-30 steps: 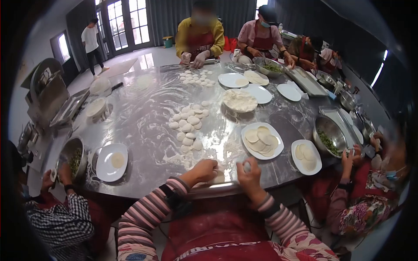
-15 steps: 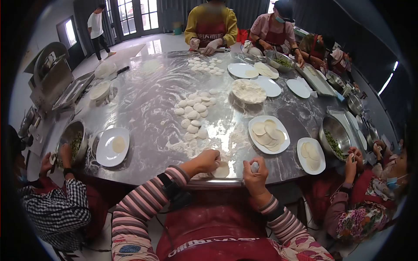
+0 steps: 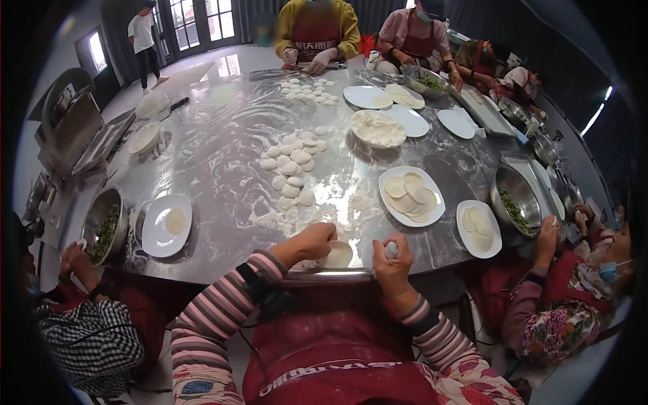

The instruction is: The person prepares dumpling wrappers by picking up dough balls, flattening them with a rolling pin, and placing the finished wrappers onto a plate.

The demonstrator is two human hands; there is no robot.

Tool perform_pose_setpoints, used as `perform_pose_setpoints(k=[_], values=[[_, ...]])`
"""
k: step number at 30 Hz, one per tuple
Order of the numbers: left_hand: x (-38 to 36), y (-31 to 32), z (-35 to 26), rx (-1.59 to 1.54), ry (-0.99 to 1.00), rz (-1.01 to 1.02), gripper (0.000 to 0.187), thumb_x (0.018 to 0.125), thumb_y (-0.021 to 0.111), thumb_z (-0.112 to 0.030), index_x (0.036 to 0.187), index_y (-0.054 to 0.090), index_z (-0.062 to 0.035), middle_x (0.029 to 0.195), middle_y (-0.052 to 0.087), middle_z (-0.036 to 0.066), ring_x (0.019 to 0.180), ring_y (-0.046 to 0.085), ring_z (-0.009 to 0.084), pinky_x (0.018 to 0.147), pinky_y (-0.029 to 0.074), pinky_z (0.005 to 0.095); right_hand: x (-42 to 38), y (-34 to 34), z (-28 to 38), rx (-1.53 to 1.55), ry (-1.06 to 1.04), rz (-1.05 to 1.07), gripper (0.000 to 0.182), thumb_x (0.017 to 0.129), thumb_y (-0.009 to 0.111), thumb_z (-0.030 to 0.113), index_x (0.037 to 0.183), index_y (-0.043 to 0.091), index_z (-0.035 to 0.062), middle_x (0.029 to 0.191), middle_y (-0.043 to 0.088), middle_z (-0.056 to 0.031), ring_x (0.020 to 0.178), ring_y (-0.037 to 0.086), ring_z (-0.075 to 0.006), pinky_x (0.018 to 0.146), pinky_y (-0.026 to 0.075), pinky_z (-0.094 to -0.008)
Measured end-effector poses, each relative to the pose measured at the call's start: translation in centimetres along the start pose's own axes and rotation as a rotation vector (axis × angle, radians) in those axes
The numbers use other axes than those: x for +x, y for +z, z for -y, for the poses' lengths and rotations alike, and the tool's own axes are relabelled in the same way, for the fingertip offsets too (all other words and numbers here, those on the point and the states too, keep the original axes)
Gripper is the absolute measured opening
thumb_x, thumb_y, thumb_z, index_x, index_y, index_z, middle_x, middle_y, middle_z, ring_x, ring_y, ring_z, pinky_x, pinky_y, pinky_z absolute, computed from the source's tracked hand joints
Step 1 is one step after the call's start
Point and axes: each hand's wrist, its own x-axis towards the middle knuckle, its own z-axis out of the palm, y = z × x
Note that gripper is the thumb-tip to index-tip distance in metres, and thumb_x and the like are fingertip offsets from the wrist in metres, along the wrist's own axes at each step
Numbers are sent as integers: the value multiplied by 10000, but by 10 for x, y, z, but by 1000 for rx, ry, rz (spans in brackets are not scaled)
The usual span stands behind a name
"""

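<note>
At the table's front edge lies a thin round dough wrapper on the floured metal. My left hand is closed on the wrapper's left side, its fingertips partly hidden behind the knuckles. A little to the right, my right hand grips a rolling pin; only its pale end shows between the fingers, apart from the wrapper. Ahead of my left hand sits a loose group of flattened dough pieces. To the right, a white plate carries a stack of rolled wrappers.
A flour bowl stands mid-table. White plates and steel bowls of green filling flank me, with co-workers' hands close by. Another filling bowl is at right. Opposite, a gloved person works.
The view has shifted slightly, so the table sits a bit higher and left. The wrapper shows more beside my left hand. The left co-worker's hands have come lower, by the bowl's rim.
</note>
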Motion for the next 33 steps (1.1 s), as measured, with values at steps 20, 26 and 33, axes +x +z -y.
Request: perform_pose_setpoints(k=[20, 26, 33], values=[[60, -2, -54, -527, -31, 69, 167, 817, 618, -110, 933, 567, 0, 795, 584, 25, 719, 543, 95, 621, 447, 241, -5, -21, 7, 153, 110, 114, 197, 737, 701, 31, 810, 518, 44, 635, 544, -125, 525, 575, -296, 485, 450, -343], [149, 3, -100, -929, 2, 161, 243, 833, 605, -118, 1031, 527, 0, 900, 578, 59, 794, 574, 139, 694, 478, 250, -1, -18, 0, 226, 49, 115, 189, 731, 695, 7, 834, 538, 27, 714, 580, -140, 609, 613, -314, 532, 474, -343], [92, -50, -39, -836, -200, -256, 256, 835, 603, -134, 1037, 511, -7, 916, 577, 79, 820, 578, 164, 727, 484, 296, -8, -20, -8, 156, 12, 160, 215, 722, 704, 6, 816, 515, 45, 676, 553, -126, 568, 590, -307, 494, 453, -348]])
